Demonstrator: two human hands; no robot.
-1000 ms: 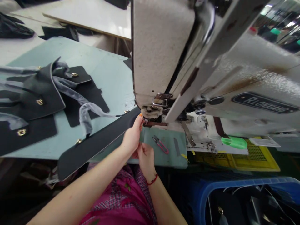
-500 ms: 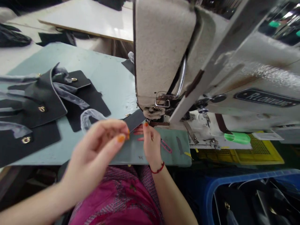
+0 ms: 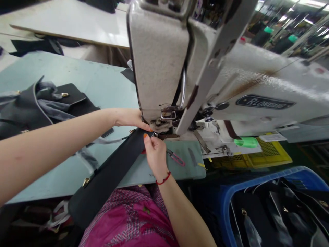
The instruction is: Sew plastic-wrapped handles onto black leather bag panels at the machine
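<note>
A long black leather-like panel (image 3: 115, 168) lies slanting from under the sewing machine's needle area down over the table's front edge. Gold-coloured metal fittings and straps in cloudy plastic wrap are along its left side. My left hand (image 3: 130, 117) reaches across to the panel's far end, its thumb on the panel at the presser foot; its other fingers are partly hidden behind the machine head (image 3: 159, 61). My right hand (image 3: 156, 154) grips the near edge just below the needle area, thumb on top. Thread snips with a pink handle (image 3: 177, 158) lie beside my right wrist.
More black panels (image 3: 69, 94) with wrapped straps are piled on the pale green table (image 3: 102, 82) at left. A blue bin (image 3: 228, 195) of similar black pieces stands at lower right. Behind it is a yellow crate (image 3: 272, 156). A green plastic piece (image 3: 246, 142) sits by the machine bed.
My left hand has moved from in front of the machine to the panel by the presser foot. More of the panel now shows, hanging toward my lap. My right thumb now lies on it.
</note>
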